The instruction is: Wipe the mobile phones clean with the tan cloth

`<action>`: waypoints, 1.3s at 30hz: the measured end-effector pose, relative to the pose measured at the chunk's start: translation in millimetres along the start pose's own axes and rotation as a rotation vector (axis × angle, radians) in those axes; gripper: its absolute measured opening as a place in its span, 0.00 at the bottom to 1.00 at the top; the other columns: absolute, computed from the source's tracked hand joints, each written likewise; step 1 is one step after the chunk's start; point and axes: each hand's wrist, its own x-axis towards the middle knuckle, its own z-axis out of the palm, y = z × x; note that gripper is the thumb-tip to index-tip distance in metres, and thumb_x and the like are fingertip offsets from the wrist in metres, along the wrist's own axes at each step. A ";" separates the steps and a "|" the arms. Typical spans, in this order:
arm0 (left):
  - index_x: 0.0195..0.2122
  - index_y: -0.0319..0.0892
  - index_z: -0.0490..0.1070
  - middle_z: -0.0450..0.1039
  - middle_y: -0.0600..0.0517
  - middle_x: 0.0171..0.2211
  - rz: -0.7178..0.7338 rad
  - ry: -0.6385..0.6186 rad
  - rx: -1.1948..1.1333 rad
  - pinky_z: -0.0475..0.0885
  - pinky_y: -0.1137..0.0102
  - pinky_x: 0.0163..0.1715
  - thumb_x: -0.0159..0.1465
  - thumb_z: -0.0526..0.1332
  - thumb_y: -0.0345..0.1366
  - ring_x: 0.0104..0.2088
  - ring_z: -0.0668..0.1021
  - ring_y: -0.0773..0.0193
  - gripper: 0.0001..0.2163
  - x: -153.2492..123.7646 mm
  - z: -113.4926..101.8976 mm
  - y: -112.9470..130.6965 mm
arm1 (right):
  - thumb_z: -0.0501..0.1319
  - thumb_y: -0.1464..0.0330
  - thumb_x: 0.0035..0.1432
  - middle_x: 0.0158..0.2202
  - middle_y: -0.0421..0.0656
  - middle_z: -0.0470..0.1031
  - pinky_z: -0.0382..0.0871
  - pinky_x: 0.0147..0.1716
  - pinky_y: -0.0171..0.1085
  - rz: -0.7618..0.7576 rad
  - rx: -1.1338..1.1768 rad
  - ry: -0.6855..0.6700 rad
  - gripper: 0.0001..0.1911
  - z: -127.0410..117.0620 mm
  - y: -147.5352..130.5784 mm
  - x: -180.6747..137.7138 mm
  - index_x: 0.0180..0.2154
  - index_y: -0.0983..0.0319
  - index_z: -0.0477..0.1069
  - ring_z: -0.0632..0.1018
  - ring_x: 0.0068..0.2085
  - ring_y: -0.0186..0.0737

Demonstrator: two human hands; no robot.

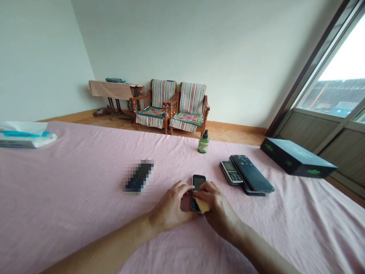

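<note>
A dark mobile phone (pixel 199 180) with a small screen and a keypad lies on the pink cloth, between my two hands. My left hand (pixel 173 203) grips its left side, thumb near the bottom end and fingers by the screen. Pinched in my right hand (pixel 221 207) is a yellow cloth (pixel 203 206), pressed against the phone's face over the keypad. Part of the keypad is hidden by the cloth and fingers. To the right, a silver keypad phone (pixel 231 173) lies against a stack of larger black phones (pixel 251 173).
A pixelated dark object (pixel 139 177) lies left of my hands. Beyond them stands a green spray bottle (pixel 203 142). A black box (pixel 298 156) sits at the right, a tissue pack (pixel 27 135) at the far left. Two wooden chairs (pixel 188 101) stand by the wall.
</note>
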 end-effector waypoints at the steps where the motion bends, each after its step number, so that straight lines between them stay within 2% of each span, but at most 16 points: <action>1: 0.47 0.42 0.69 0.70 0.49 0.44 -0.003 0.004 -0.002 0.71 0.65 0.44 0.48 0.69 0.27 0.45 0.74 0.56 0.24 0.0 0.1 -0.4 | 0.54 0.85 0.51 0.35 0.44 0.68 0.64 0.35 0.39 -0.005 0.001 -0.007 0.19 -0.5 -1.3 -1.2 0.34 0.60 0.75 0.69 0.38 0.41; 6: 0.48 0.43 0.68 0.70 0.49 0.44 0.017 0.015 0.013 0.71 0.65 0.43 0.49 0.65 0.23 0.45 0.73 0.57 0.24 -0.6 1.8 -4.4 | 0.54 0.85 0.51 0.38 0.44 0.69 0.65 0.37 0.40 -0.038 0.016 -0.049 0.21 -4.1 -8.4 -10.8 0.38 0.58 0.76 0.69 0.40 0.42; 9: 0.48 0.44 0.68 0.69 0.49 0.45 0.011 0.014 0.012 0.72 0.64 0.43 0.49 0.68 0.27 0.44 0.74 0.57 0.24 -0.3 1.4 -2.7 | 0.54 0.86 0.49 0.35 0.43 0.68 0.65 0.37 0.39 -0.042 0.033 -0.042 0.24 -5.1 0.4 0.3 0.39 0.57 0.77 0.69 0.39 0.41; 13: 0.49 0.44 0.64 0.69 0.48 0.45 -0.020 0.057 -0.014 0.71 0.62 0.44 0.47 0.72 0.31 0.44 0.74 0.56 0.29 -0.1 1.2 -0.2 | 0.54 0.87 0.47 0.36 0.43 0.67 0.65 0.37 0.38 -0.052 0.036 0.002 0.26 -3.5 10.1 15.9 0.40 0.57 0.77 0.69 0.39 0.40; 15: 0.50 0.44 0.62 0.70 0.49 0.44 -0.027 0.063 -0.043 0.72 0.64 0.42 0.46 0.72 0.28 0.43 0.74 0.57 0.30 -0.4 1.8 -0.9 | 0.54 0.86 0.48 0.35 0.43 0.67 0.65 0.37 0.38 -0.060 0.036 -0.007 0.25 -2.4 6.1 12.5 0.39 0.57 0.77 0.69 0.38 0.40; 18: 0.49 0.44 0.64 0.70 0.51 0.42 -0.011 0.050 -0.032 0.72 0.67 0.40 0.48 0.67 0.23 0.42 0.74 0.60 0.27 -0.6 2.5 -2.3 | 0.54 0.85 0.51 0.35 0.43 0.68 0.66 0.36 0.37 -0.061 0.068 -0.029 0.23 -1.3 -3.0 -0.3 0.39 0.56 0.77 0.69 0.39 0.40; 20: 0.48 0.44 0.65 0.69 0.51 0.42 -0.007 0.043 -0.012 0.71 0.67 0.39 0.49 0.67 0.23 0.41 0.74 0.60 0.25 -0.5 2.2 -1.9 | 0.54 0.85 0.51 0.35 0.43 0.68 0.66 0.36 0.37 -0.048 0.092 -0.020 0.22 -0.7 -3.3 -3.7 0.39 0.56 0.77 0.70 0.39 0.40; 24: 0.49 0.44 0.64 0.69 0.49 0.44 -0.030 0.039 -0.015 0.72 0.64 0.42 0.46 0.72 0.29 0.43 0.74 0.57 0.29 0.2 0.4 2.1 | 0.55 0.87 0.46 0.34 0.43 0.68 0.66 0.35 0.36 -0.024 0.061 0.040 0.25 0.4 15.2 14.9 0.39 0.58 0.78 0.70 0.37 0.39; 28: 0.51 0.44 0.62 0.71 0.48 0.46 -0.053 0.044 -0.049 0.72 0.62 0.42 0.45 0.74 0.30 0.44 0.74 0.56 0.32 0.0 -0.8 4.8 | 0.56 0.85 0.48 0.32 0.42 0.69 0.65 0.36 0.36 -0.025 0.029 0.081 0.21 1.6 38.5 45.7 0.36 0.59 0.79 0.71 0.37 0.39; 31: 0.50 0.44 0.62 0.71 0.48 0.45 -0.054 0.037 -0.061 0.72 0.62 0.42 0.46 0.73 0.30 0.44 0.74 0.56 0.31 -0.8 -0.6 3.3 | 0.55 0.84 0.48 0.32 0.43 0.69 0.65 0.36 0.36 -0.025 0.024 0.086 0.20 3.7 48.0 59.4 0.35 0.61 0.79 0.71 0.37 0.39; 35: 0.48 0.44 0.63 0.71 0.50 0.43 -0.054 0.028 -0.059 0.71 0.62 0.43 0.46 0.73 0.29 0.44 0.74 0.56 0.29 -1.4 -0.1 -0.4 | 0.55 0.85 0.48 0.32 0.44 0.68 0.64 0.37 0.37 -0.031 0.029 0.077 0.19 5.4 47.0 60.6 0.34 0.62 0.79 0.71 0.37 0.40; 39: 0.49 0.44 0.63 0.71 0.50 0.43 -0.062 0.037 -0.052 0.71 0.62 0.43 0.45 0.73 0.27 0.44 0.74 0.56 0.31 -1.0 -0.2 0.2 | 0.55 0.85 0.48 0.33 0.43 0.68 0.64 0.36 0.36 -0.061 0.056 0.033 0.22 3.2 35.6 49.2 0.36 0.59 0.79 0.70 0.37 0.39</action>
